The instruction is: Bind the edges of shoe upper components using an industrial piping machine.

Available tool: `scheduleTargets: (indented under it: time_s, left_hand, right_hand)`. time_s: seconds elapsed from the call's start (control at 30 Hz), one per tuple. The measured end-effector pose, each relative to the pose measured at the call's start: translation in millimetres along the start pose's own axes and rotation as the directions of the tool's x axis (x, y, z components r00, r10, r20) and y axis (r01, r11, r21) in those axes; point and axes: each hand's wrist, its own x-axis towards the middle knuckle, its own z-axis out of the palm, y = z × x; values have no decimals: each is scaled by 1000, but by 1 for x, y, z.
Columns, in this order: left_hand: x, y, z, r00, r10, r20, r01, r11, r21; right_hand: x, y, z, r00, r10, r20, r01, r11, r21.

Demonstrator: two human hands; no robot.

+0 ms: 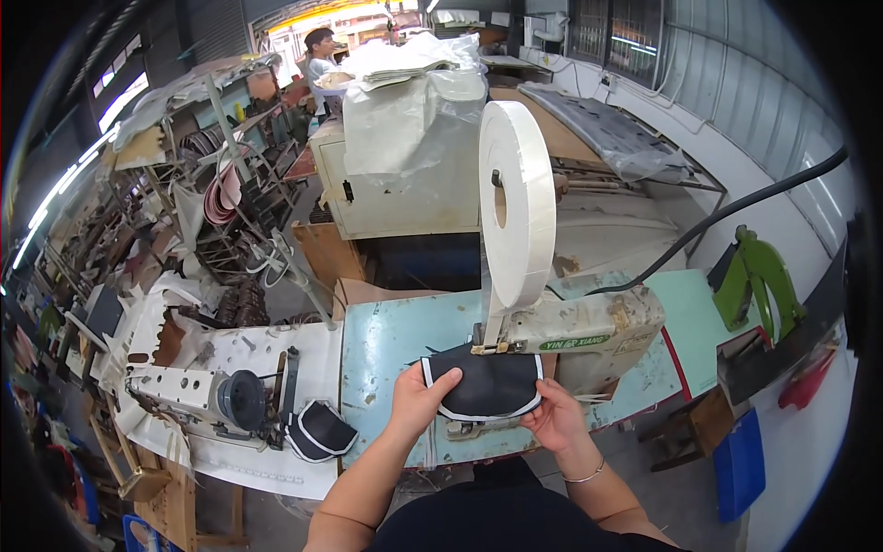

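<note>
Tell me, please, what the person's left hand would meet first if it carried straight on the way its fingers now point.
Probably the cream sewing machine head: the left hand, gripping the black fabric piece with white edging, points up and right toward it, though depth is unclear.

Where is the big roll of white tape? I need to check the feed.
In the head view, the white tape roll stands upright just right of centre, atop the sewing machine, directly above the dark fabric piece.

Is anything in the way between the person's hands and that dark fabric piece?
No. The left hand and right hand already grip the dark fabric piece at its sides, under the sewing machine.
</note>
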Motion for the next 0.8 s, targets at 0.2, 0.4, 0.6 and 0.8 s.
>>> scheduleTargets:
  time_s: [0.2, 0.4, 0.6, 0.8]
  left_hand:
    - [1, 1, 3, 999, -42, 20, 44, 993, -113]
    - [2, -5, 3, 994, -106, 40, 113, 954, -279]
    - [5, -1, 2, 990, -125, 71, 141, 941, -309]
    - [7, -2, -1, 989, -126, 73, 142, 948, -285]
  right_hand:
    - [9, 3, -12, 1000, 8, 13, -8, 1000, -21]
    - [5, 3, -10, 997, 2, 80, -5, 999, 44]
    - [6, 7, -2, 1000, 19, -23, -17, 998, 64]
    - [6, 7, -4, 1000, -5, -13, 6, 998, 56]
